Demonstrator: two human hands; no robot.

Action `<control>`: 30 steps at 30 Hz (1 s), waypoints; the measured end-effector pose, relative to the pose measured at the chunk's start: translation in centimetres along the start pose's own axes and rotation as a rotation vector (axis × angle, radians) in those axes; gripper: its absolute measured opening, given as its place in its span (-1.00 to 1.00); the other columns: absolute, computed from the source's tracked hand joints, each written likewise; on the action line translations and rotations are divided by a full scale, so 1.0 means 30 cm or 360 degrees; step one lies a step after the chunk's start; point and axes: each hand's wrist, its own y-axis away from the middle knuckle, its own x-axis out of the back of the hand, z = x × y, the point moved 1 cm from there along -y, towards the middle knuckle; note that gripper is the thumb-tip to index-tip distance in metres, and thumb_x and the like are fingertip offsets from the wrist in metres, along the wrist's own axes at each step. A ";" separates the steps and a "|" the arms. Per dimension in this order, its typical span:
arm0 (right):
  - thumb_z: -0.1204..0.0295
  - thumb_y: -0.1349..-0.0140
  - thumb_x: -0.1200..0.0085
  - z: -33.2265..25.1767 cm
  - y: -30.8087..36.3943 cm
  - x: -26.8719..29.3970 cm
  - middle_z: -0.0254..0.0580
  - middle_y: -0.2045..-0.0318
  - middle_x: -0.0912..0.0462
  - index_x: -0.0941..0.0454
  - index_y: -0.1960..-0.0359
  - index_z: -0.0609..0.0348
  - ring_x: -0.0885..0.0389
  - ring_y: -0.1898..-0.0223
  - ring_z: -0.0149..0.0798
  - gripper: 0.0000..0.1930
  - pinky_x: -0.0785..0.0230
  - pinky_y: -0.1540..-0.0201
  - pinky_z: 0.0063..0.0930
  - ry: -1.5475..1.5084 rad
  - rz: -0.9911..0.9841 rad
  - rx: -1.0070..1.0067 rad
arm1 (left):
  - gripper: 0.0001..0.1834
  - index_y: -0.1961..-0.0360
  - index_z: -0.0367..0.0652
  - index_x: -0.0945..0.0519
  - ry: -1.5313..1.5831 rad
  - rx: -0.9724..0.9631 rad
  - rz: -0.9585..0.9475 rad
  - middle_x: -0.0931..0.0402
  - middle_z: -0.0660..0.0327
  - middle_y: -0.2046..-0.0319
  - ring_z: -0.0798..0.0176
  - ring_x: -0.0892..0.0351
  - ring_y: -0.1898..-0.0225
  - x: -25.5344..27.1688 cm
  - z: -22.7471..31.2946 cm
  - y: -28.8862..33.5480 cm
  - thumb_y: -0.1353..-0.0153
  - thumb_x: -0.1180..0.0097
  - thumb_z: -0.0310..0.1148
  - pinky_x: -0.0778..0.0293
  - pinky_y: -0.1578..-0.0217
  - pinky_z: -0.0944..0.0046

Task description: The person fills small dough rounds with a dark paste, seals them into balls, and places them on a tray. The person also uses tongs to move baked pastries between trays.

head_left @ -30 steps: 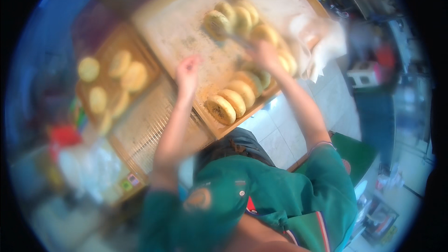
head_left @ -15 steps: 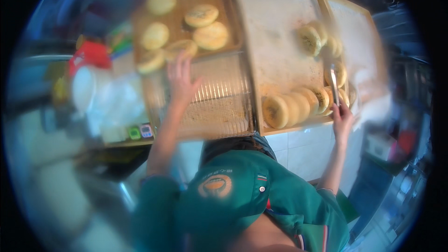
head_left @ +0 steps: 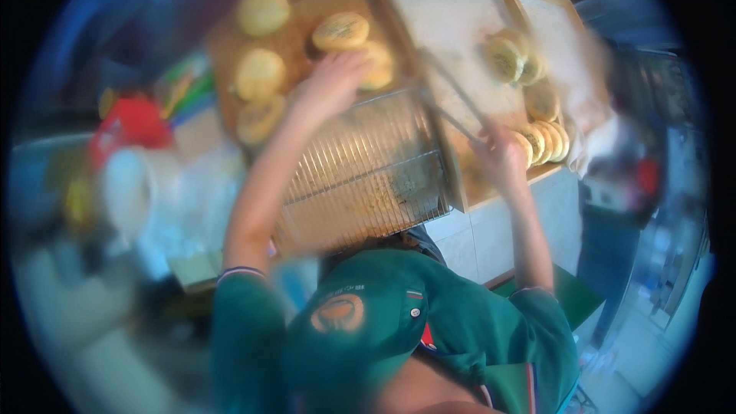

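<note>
My left hand point(head_left: 337, 80) reaches over the brown baking tray point(head_left: 295, 0), its blurred fingers on a flat round bread point(head_left: 377, 67). Just beyond it lies another bread point(head_left: 341, 31) with dark specks. Whether the fingers grip the bread is unclear. My right hand point(head_left: 500, 155) is closed around metal tongs point(head_left: 458, 90), whose two arms point away and to the left, across the near left side of the wooden tray point(head_left: 475, 193). Beside this hand several breads point(head_left: 548, 142) lean in a row; my hand and wrist cover part of that area.
More breads point(head_left: 259, 74) lie along the baking tray's left side. A wire rack point(head_left: 360, 176) sits nearer to me. Farther breads point(head_left: 506, 60) stand in the wooden tray. At left are a red object point(head_left: 134, 130) and a pale round container point(head_left: 130, 184); white cloth-like material point(head_left: 598, 126) is at right.
My left hand has moved right onto another bread. My right hand has moved left, swinging the tongs away from the row; fewer row breads show. The view has shifted slightly.
</note>
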 end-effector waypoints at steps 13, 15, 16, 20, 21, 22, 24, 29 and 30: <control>0.43 -0.08 -0.29 0.016 0.094 0.030 -0.15 0.30 -0.62 -0.43 -0.19 0.17 -0.61 0.43 -0.24 -0.42 -0.49 0.34 -0.35 -0.0078 0.0006 -0.0204 | -0.45 -0.20 -0.26 -0.39 0.0168 0.0398 -0.0071 -0.59 0.00 0.26 0.21 -0.64 0.26 0.027 0.037 -0.175 -0.14 -0.16 -0.54 -0.64 0.10 0.23; 0.40 -0.14 -0.27 0.047 0.087 0.015 -0.18 0.27 -0.65 -0.42 -0.20 0.22 -0.59 0.40 -0.34 -0.44 -0.48 0.29 -0.41 -0.0320 -0.0119 -0.0255 | -0.51 -0.17 -0.29 -0.42 0.0654 0.0660 0.0178 -0.63 0.02 0.20 0.24 -0.65 0.19 0.038 0.016 -0.161 -0.19 -0.14 -0.50 -0.60 0.09 0.23; 0.40 -0.16 -0.27 0.086 0.089 -0.010 -0.18 0.25 -0.66 -0.41 -0.20 0.24 -0.59 0.38 -0.37 -0.45 -0.47 0.28 -0.43 -0.0541 -0.0174 -0.0271 | -0.53 -0.16 -0.30 -0.43 0.0895 0.0707 0.0382 -0.63 0.04 0.18 0.25 -0.65 0.18 0.021 -0.015 -0.155 -0.20 -0.14 -0.49 -0.59 0.10 0.23; 0.34 -0.27 -0.19 0.115 0.077 -0.067 -0.20 0.22 -0.67 -0.44 -0.16 0.32 -0.56 0.34 -0.46 -0.52 -0.46 0.25 -0.53 -0.1592 -0.0516 -0.0532 | -0.54 -0.18 -0.40 -0.41 0.2336 0.1045 0.0467 -0.59 0.12 0.05 0.29 -0.59 0.10 0.085 0.055 -0.136 -0.29 -0.09 -0.42 -0.50 0.03 0.30; 0.34 -0.28 -0.18 0.098 0.065 -0.066 -0.20 0.22 -0.67 -0.44 -0.16 0.32 -0.56 0.34 -0.46 -0.53 -0.46 0.25 -0.55 -0.1811 -0.0588 -0.0578 | -0.53 -0.19 -0.42 -0.40 0.2512 0.1135 0.0379 -0.57 0.12 0.02 0.30 -0.58 0.06 0.096 0.074 -0.130 -0.30 -0.09 -0.41 -0.48 0.01 0.32; 0.35 -0.31 -0.14 0.087 0.053 -0.061 -0.21 0.24 -0.67 -0.44 -0.16 0.32 -0.57 0.36 -0.49 -0.55 -0.48 0.29 -0.62 -0.1950 -0.0738 -0.0552 | -0.46 -0.25 -0.45 -0.31 0.2441 0.1083 0.0265 -0.53 0.07 -0.03 0.30 -0.54 0.00 0.103 0.091 -0.125 -0.33 -0.09 -0.37 -0.46 -0.01 0.33; 0.36 -0.32 -0.13 0.088 0.057 -0.089 -0.22 0.26 -0.67 -0.44 -0.16 0.32 -0.57 0.39 -0.51 -0.57 -0.48 0.33 -0.68 -0.2122 -0.0833 -0.0661 | -0.40 -0.29 -0.43 -0.27 0.2199 0.0884 0.0338 -0.54 0.06 -0.02 0.29 -0.54 0.00 0.072 0.117 -0.107 -0.33 -0.11 -0.33 -0.46 -0.01 0.32; 0.39 -0.33 -0.10 0.178 0.168 -0.090 -0.22 0.30 -0.66 -0.42 -0.21 0.30 -0.56 0.45 -0.53 -0.56 -0.45 0.45 -0.73 -0.2511 -0.0820 -0.0684 | -0.23 -0.39 -0.22 -0.17 0.0272 0.0481 0.0392 -0.44 -0.12 -0.16 -0.03 -0.45 -0.19 0.072 0.113 0.068 -0.23 -0.23 -0.25 -0.37 -0.17 0.08; 0.38 -0.33 -0.11 0.207 0.205 -0.079 -0.22 0.30 -0.67 -0.41 -0.22 0.29 -0.56 0.45 -0.53 -0.55 -0.45 0.45 -0.73 -0.2538 -0.0715 -0.0689 | -0.22 -0.38 -0.20 -0.20 -0.0021 0.0364 0.0372 -0.44 -0.10 -0.16 -0.06 -0.44 -0.19 0.031 0.092 0.117 -0.19 -0.26 -0.24 -0.36 -0.17 0.04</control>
